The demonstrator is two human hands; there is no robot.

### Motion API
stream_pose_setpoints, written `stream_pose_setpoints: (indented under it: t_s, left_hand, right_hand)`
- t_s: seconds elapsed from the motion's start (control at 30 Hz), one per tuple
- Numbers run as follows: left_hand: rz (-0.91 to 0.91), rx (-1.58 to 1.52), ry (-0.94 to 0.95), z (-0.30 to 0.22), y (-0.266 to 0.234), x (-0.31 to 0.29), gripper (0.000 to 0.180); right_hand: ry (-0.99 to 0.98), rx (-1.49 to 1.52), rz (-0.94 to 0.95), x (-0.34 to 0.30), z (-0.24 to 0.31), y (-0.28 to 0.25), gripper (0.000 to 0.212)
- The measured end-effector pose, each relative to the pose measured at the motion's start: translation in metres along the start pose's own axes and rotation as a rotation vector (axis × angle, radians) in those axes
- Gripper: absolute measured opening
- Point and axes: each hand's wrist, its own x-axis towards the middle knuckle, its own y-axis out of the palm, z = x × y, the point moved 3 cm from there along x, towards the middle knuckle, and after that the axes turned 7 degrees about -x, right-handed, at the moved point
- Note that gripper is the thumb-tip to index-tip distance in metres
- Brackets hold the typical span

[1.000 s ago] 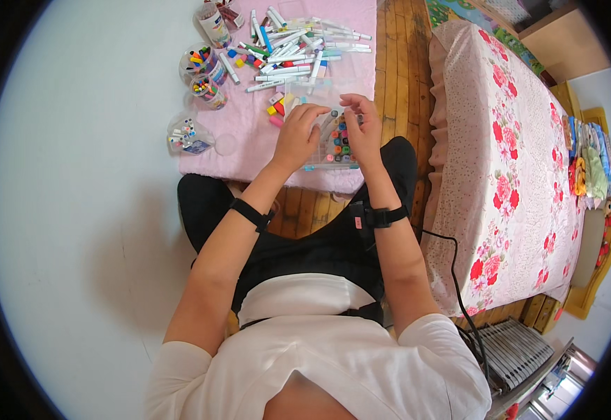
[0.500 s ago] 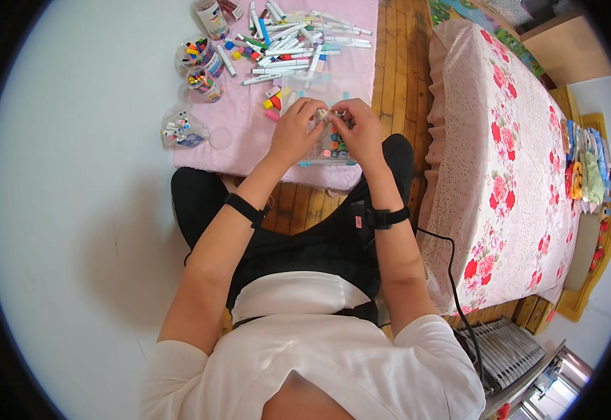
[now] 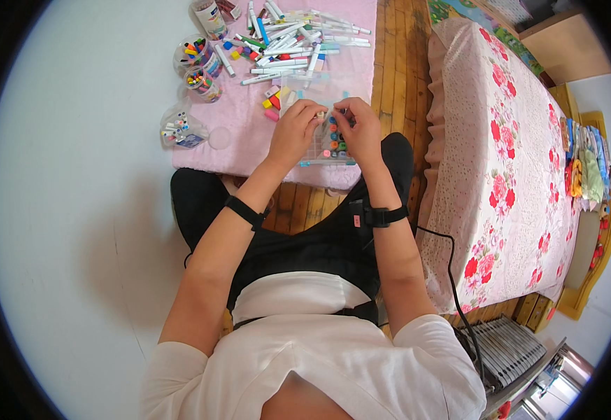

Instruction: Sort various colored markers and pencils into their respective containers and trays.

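A clear plastic case (image 3: 317, 162) with teal latches lies at the table's near edge, its see-through lid raised on the far side. Inside, along its right part, several markers stand with coloured ends (image 3: 334, 145) up. Over the left part my left hand (image 3: 295, 133) is closed in a pinch, a small pale thing (image 3: 321, 114) at its fingertips, too small to name. Beside it, my right hand (image 3: 361, 133) is closed too, fingertips at the case's far right portion; what they grip, if anything, is hidden. A small gap separates the two hands.
Many white markers (image 3: 284, 63) lie heaped on the pink table cover (image 3: 242, 140). Coloured blocks (image 3: 272, 102) sit left of the case. Clear tubs (image 3: 202, 84) of pens stand along the left edge. A flowered bed (image 3: 494, 168) is at right; a black cable (image 3: 452, 280) hangs nearby.
My hands, whose fingertips met over the case, have drawn slightly apart. More coloured marker ends show between them.
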Motion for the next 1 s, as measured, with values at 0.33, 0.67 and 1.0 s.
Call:
stream_pose_setpoints:
  t_s: [0.33, 0.67, 1.0]
  left_hand:
    - [-0.082, -0.011, 0.011, -0.005, -0.001, 0.000, 0.022]
    - [-0.266, -0.118, -0.006, 0.005, -0.017, -0.003, 0.014]
    - [-0.332, 0.051, -0.320, 0.126, -0.060, -0.022, 0.029]
  right_hand:
    - [-0.119, -0.037, -0.071, 0.002, 0.005, -0.002, 0.018]
    - [-0.164, -0.083, -0.028, 0.003, 0.008, -0.001, 0.019]
    - [-0.326, -0.213, 0.013, 0.032, 0.084, 0.007, 0.027]
